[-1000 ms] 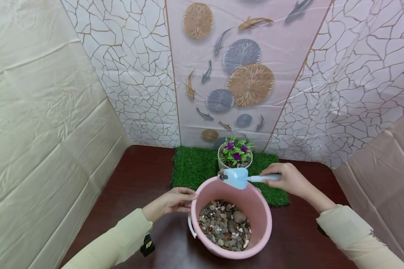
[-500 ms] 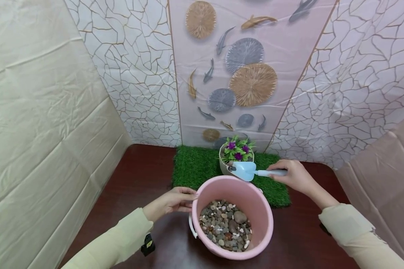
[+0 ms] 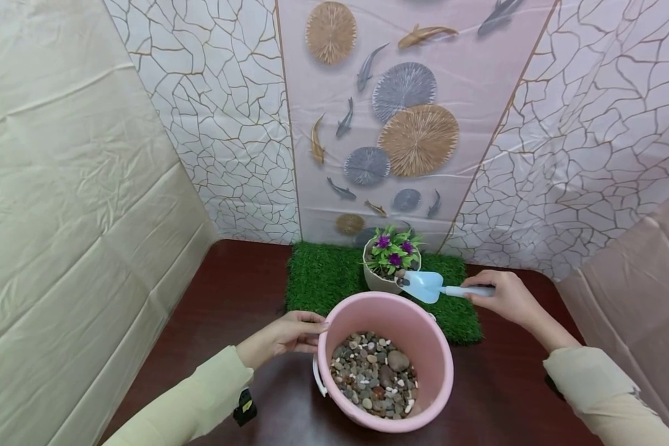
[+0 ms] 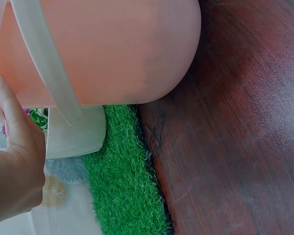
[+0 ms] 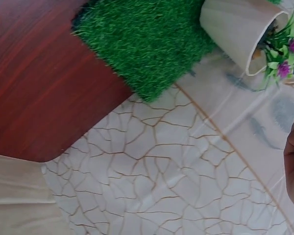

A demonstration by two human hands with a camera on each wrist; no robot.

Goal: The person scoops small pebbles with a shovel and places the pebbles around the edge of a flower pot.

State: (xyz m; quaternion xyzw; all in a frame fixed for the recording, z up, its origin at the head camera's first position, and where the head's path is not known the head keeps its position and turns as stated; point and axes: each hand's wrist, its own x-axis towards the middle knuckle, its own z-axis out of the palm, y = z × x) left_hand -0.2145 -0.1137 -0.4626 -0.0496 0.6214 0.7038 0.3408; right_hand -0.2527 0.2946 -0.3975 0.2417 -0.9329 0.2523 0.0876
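A pink bucket [image 3: 443, 365] with a white handle [image 3: 319, 376] stands on the table. Several pebbles and larger stones [image 3: 370, 371] cover its bottom. My left hand [image 3: 287, 333] grips the bucket's left rim; the left wrist view shows the thumb [image 4: 7, 98] against the outer wall. My right hand [image 3: 504, 296] holds a garden trowel [image 3: 425, 287] by its grey handle, beyond the bucket's far rim. A few pebbles [image 3: 402, 280] lie at the blade's tip, in front of a white pot [image 3: 376, 282] with a purple-flowered plant [image 3: 391, 249]. Most of the trowel is outside the right wrist view.
The pot stands on a green artificial grass mat [image 3: 326, 272] at the back of the dark red-brown table [image 3: 234, 279]. Fabric with fish and round motifs hangs behind [image 3: 368, 204]. Cream cloth walls [image 3: 89, 186] flank the table on both sides.
My right hand has carried the trowel with its pebbles from above the bucket's far rim back and to the right, up to the pot. The left hand has stayed on the bucket rim.
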